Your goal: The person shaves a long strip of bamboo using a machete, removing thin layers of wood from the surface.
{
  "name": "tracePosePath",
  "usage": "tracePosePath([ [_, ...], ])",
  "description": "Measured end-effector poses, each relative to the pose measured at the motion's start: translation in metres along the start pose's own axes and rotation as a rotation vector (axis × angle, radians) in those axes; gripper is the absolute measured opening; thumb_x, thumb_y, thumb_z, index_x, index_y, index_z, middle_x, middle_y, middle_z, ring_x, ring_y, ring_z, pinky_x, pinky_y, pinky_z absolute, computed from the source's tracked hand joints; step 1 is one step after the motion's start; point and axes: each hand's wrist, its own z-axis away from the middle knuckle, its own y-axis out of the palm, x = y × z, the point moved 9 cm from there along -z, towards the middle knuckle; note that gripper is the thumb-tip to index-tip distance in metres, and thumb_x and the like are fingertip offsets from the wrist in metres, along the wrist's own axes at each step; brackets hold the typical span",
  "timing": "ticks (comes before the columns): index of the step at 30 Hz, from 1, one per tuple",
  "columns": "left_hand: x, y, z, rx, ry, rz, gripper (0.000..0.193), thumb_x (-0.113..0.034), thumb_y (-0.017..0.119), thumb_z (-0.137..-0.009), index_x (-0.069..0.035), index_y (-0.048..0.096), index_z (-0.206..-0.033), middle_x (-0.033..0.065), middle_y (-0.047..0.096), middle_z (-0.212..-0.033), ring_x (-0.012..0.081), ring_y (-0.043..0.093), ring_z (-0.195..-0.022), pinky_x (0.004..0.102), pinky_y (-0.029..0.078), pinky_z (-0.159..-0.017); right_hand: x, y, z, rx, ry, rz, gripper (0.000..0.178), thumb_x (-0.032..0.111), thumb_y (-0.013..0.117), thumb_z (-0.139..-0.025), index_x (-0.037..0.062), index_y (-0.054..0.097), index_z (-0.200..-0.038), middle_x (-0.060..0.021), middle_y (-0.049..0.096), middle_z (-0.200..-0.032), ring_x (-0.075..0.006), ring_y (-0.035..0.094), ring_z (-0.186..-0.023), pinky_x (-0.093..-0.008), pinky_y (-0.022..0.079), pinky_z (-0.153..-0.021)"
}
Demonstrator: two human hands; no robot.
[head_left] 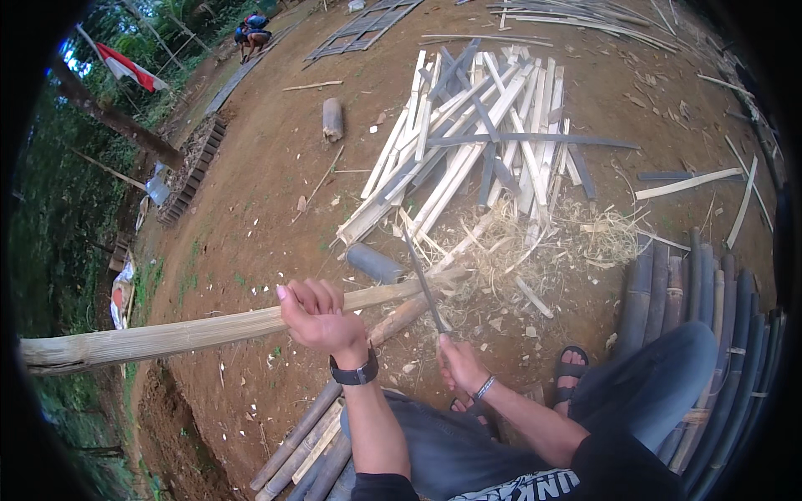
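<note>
My left hand (pixel 316 316), with a dark watch at the wrist, is closed around a long pale split bamboo strip (pixel 167 336). The strip reaches from the far left edge to the middle of the view. In my right hand (pixel 461 365) is the handle of a long-bladed knife (pixel 422 280). Its blade points up and away, crossing the strip close to its far right end. Below the strip lies a brown bamboo pole (pixel 401 319), and beside it a short dark bamboo piece (pixel 374 263). Curly shavings (pixel 535 242) cover the ground beyond the blade.
A heap of split bamboo strips (pixel 501 117) lies ahead. Bamboo poles (pixel 718 334) are stacked to my right, more poles (pixel 309 451) at lower left. A short log (pixel 332 119) stands beyond. Another person (pixel 252 36) bends down far off. A trench (pixel 180 426) cuts the ground at left.
</note>
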Motion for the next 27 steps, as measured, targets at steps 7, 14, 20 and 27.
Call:
tracePosePath([
  [7,0.0,0.0,0.011,-0.002,-0.005,-0.029,0.043,-0.032,0.036,-0.097,-0.015,0.023,-0.06,-0.003,0.019,-0.048,0.0077,0.017,-0.041,0.025,0.014,-0.039,-0.037,-0.049,-0.033,-0.169,0.075,0.06,0.068,0.061,0.035,-0.094,0.0075,0.045,-0.052,-0.0027,0.045,-0.045,-0.0142,0.045,-0.036,-0.0312,0.037,-0.035],
  [14,0.004,0.01,0.007,-0.047,0.011,-0.049,0.042,-0.033,0.036,-0.097,-0.016,0.024,-0.06,-0.0034,0.019,-0.048,0.0078,0.016,-0.041,0.0259,0.014,-0.039,-0.036,-0.044,-0.029,-0.085,-0.049,0.097,0.069,0.059,0.034,-0.095,0.0065,0.045,-0.051,-0.0039,0.046,-0.045,-0.0142,0.044,-0.035,-0.0307,0.036,-0.035],
  [20,0.002,0.01,0.008,-0.035,0.012,-0.04,0.043,-0.032,0.035,-0.097,-0.016,0.023,-0.059,-0.0039,0.016,-0.05,0.008,0.015,-0.041,0.026,0.013,-0.039,-0.025,-0.019,-0.012,-0.035,-0.049,-0.035,0.067,0.057,0.037,-0.095,0.0079,0.044,-0.05,-0.0023,0.043,-0.042,-0.0125,0.045,-0.038,-0.0296,0.035,-0.035],
  [27,0.001,0.004,0.007,-0.066,0.007,-0.013,0.044,-0.031,0.038,-0.097,-0.016,0.022,-0.059,-0.0032,0.018,-0.049,0.0082,0.015,-0.041,0.0253,0.013,-0.039,-0.037,-0.047,-0.03,-0.099,0.035,0.069,0.067,0.056,0.039,-0.094,0.0058,0.046,-0.05,-0.0031,0.046,-0.043,-0.014,0.049,-0.041,-0.0315,0.04,-0.041],
])
